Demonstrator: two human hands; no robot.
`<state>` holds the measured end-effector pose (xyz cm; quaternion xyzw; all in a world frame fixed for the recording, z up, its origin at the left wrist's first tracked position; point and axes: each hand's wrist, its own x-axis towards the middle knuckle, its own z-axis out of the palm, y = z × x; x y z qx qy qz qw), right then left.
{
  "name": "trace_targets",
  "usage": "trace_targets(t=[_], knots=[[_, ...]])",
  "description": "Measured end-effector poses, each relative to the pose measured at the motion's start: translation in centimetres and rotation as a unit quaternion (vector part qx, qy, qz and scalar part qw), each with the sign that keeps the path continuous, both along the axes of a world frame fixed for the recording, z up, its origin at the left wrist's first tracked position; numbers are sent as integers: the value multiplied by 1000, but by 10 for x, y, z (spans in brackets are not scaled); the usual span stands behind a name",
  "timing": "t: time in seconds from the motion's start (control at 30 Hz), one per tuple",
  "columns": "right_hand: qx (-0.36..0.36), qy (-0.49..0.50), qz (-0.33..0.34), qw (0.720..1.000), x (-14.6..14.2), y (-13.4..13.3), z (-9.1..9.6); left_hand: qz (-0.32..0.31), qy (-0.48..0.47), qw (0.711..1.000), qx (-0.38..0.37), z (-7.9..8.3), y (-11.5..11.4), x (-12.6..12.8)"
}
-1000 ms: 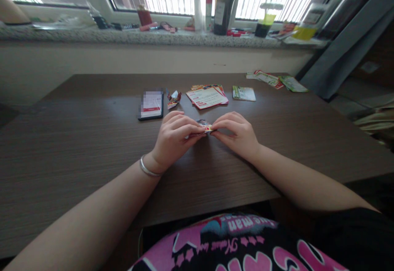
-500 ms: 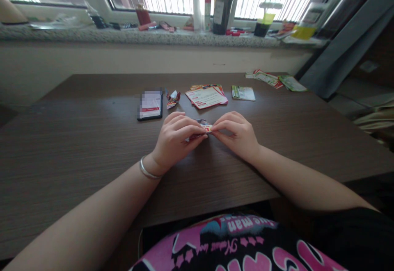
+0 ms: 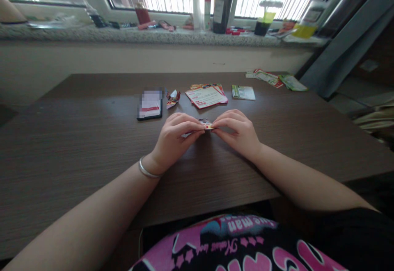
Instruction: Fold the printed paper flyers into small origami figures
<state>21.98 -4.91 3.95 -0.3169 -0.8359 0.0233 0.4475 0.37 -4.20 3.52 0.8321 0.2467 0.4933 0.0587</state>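
Observation:
Between my hands is a small printed piece of paper [image 3: 208,126], red, yellow and white along its near edge and dark toward the back. My left hand [image 3: 180,133] pinches its left part between thumb and fingers; a silver bangle circles that wrist. At its right end my right hand [image 3: 238,131] grips it with the thumb below and the fingertips above. My fingers cover most of the paper, so its full shape is hidden. It is held just above the brown table [image 3: 212,181].
Beyond my hands lie a phone [image 3: 150,105], a crumpled wrapper [image 3: 172,98], a spread of printed cards [image 3: 207,96] and a small card stack [image 3: 243,92]. Green and red packets [image 3: 292,83] rest at the back right. Bottles and small items crowd the windowsill [image 3: 172,37].
The paper has tilted flatter, with less of its printed face showing. Both hands have shifted only slightly and still pinch it.

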Motion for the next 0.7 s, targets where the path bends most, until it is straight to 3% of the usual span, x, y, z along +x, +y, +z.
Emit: trace_targets(t=[0.2,0.7], knots=[[8,25,11,1000,0,-1,1,13,8,1000,9,2,-1,0],[27,-16,-3,1000,-2,-4,1,64,89,992,65,6,-5,3]])
